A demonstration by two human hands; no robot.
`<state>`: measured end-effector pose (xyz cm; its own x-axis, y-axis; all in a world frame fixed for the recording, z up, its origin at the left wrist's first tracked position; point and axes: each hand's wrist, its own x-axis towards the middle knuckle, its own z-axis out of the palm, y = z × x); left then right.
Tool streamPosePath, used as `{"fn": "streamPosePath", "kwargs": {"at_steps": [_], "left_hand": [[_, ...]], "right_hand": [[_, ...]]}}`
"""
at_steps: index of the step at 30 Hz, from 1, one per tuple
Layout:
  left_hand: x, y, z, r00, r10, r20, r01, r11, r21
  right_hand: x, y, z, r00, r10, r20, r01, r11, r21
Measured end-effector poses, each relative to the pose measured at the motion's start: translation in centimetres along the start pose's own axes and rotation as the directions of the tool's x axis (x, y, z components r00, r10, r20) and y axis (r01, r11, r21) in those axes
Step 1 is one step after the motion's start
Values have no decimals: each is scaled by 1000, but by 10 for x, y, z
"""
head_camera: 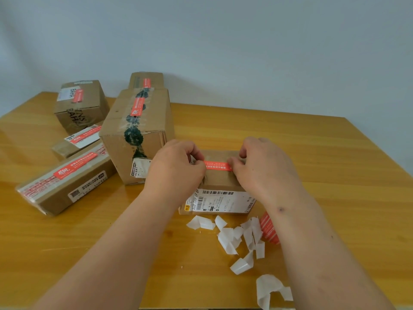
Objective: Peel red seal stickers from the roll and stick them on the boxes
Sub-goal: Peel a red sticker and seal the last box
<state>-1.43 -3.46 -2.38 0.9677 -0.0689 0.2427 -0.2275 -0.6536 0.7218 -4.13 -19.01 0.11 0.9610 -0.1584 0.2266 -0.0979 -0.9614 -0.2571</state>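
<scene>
While both hands hover over the small cardboard box (220, 175), each pinches one end of a single red seal sticker (218, 165): the left hand (176, 166) has its fingers curled round the sticker's left end, the right hand (261, 163) has fingertips closed on the right end. The sticker's long axis runs left to right between them, across the box's top face and seemingly across its taped seam, so neither hand is nearer; the box sits directly ahead of both. Whether the strip already touches the cardboard cannot be told. The coming move looks like lowering it flat and rubbing outward from the middle. Nearer the person than this box, white backing scraps (237, 238) litter the counter (335, 164), with the red sticker roll (269, 228) just right of them. Left of the box stand five cartons already sealed in red, the tall one (136, 135) closest.
</scene>
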Motion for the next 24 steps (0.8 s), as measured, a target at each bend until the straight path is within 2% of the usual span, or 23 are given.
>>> {"fn": "streamPosePath", "kwargs": {"at_steps": [9, 12, 24], "left_hand": [[2, 3, 0, 1000, -4, 4, 4, 998, 57], [4, 6, 0, 1000, 2, 20, -5, 994, 109], [-8, 10, 3, 998, -59, -23, 60, 995, 82]], "right_hand": [[3, 8, -1, 996, 79, -30, -76, 993, 91], [6, 12, 0, 994, 112, 3, -112, 991, 74], [-8, 14, -8, 987, 138, 79, -151, 970, 193]]}}
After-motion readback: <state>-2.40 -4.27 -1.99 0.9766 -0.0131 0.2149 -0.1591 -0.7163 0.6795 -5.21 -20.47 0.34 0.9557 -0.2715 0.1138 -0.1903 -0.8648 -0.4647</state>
